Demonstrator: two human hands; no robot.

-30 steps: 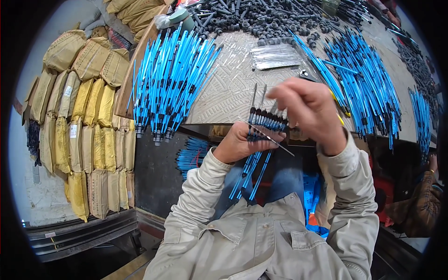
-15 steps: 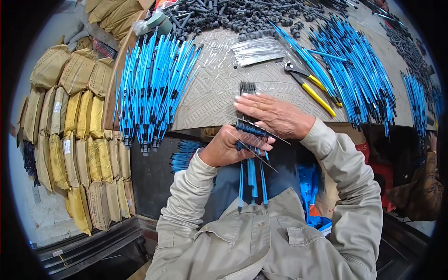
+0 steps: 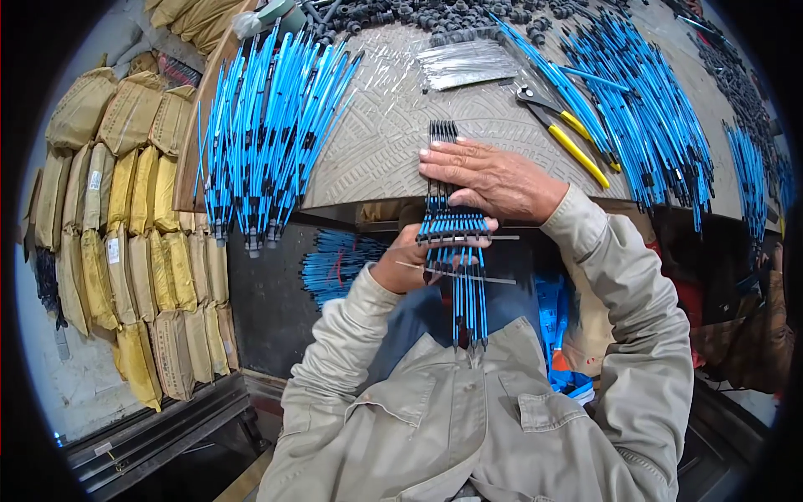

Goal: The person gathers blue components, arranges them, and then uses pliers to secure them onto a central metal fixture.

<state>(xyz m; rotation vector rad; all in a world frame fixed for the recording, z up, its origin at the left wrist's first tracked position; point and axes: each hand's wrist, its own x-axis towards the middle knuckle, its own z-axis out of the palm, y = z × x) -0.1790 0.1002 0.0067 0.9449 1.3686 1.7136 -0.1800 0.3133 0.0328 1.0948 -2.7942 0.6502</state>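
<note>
A flat row of thin blue tubes with black fittings [image 3: 470,289] hangs from the table's front edge toward my lap. My left hand [image 3: 406,259] is closed around it from beneath, thumb side at the left. Two thin pale cable ties [image 3: 500,238] cross the row near those fingers, their tails sticking out to the right; whether they are fastened I cannot tell. My right hand [image 3: 498,180] lies flat over the upper part of the row, fingers stretched out to the left. The tubes' black ends [image 3: 442,130] show past its fingertips on the tabletop.
Blue tube piles lie on the table, one left [image 3: 272,134], one right [image 3: 644,109]. Loose pale cable ties [image 3: 468,63] and yellow-handled pliers [image 3: 569,142] lie between. Black fittings [image 3: 460,17] heap behind. More tubes [image 3: 343,263] sit below the table; wrapped packages [image 3: 125,201] stack left.
The tubes have turned from a narrow, edge-on bundle into a flat, spread row. My left hand has shifted slightly, and the ties now lie more level. My right hand stays over the upper end.
</note>
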